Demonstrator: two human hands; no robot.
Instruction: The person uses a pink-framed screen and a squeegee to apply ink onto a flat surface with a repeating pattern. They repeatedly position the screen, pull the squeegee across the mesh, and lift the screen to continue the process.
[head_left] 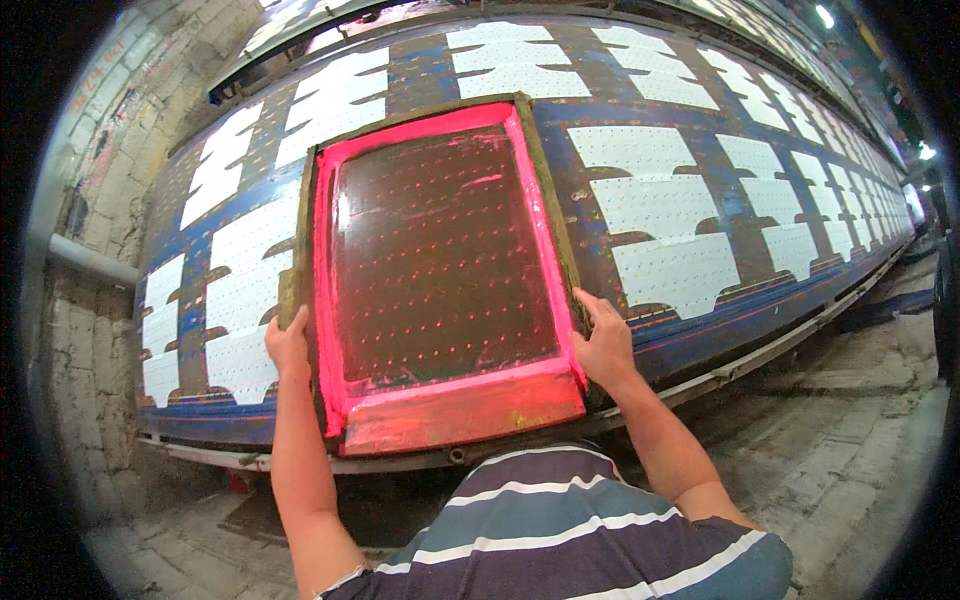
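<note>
Reddish writing on block wall. Rectangular screen-printing frame: glossy pink ink bordering dotted mesh; left hand, right hand, fingers clamped on opposite sides. White notched panels alongside.

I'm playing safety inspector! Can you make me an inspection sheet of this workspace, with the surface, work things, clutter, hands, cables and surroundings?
Surface: long table, stained blue and brown.
Work things: framed screen, dark with small pink dots; bright pink paint along its inner edges; reddish strip at its near end; rows of white pieces on the table.
Clutter: floor too dim to tell.
Hands: left hand holds the screen's left side; right hand holds its right side.
Cables: nothing seen for certain.
Surroundings: block wall and pale pipe at left; bright lamp at upper right.
</note>
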